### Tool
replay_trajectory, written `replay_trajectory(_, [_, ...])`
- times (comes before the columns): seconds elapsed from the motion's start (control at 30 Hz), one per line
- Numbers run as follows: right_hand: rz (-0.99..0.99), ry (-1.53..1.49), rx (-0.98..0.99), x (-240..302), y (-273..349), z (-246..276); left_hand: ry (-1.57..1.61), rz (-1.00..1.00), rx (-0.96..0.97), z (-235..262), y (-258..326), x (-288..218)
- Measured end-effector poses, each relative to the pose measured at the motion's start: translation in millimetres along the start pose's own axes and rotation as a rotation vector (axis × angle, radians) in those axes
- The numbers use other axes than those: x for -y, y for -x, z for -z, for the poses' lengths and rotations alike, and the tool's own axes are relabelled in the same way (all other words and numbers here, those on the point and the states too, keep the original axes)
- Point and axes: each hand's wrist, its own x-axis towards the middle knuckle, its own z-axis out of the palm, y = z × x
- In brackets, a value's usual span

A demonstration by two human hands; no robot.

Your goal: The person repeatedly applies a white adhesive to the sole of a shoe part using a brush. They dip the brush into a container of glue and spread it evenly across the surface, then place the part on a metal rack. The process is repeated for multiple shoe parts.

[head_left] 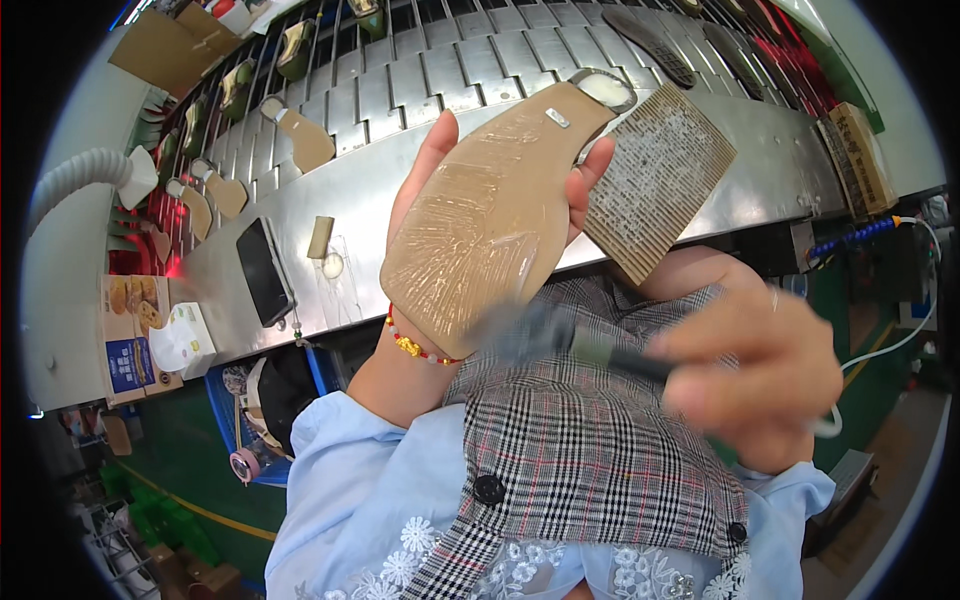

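Left hand (pixel 450 190) holds one tan insole (pixel 490 215); right hand (pixel 760 370) one brush (pixel 580 345)

We see our left hand (pixel 470 190) holding a tan shoe sole (pixel 490 215) upright, its glossy underside facing us; our right hand (pixel 755 375), blurred, grips a brush (pixel 560 340) whose tip touches the sole's lower edge; beyond lie a corrugated board (pixel 655 180), a black phone (pixel 265 270) and more soles on the conveyor (pixel 420 75).
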Motion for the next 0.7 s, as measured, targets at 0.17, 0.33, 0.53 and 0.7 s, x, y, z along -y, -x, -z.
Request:
replay_trajectory(0.17, [-0.046,-0.020,0.219,3,-3,19,0.006,0.028,-0.012,-1,7,2])
replay_trajectory(0.33, [-0.049,0.010,0.082,-8,-6,19,0.067,0.100,0.036,6,13,1])
replay_trajectory(0.53, [-0.042,-0.008,0.054,-8,-4,24,-0.202,0.025,-0.067,-9,21,16])
replay_trajectory(0.7, [0.029,-0.070,0.152,-6,-1,38,-0.107,0.047,-0.132,-18,29,20])
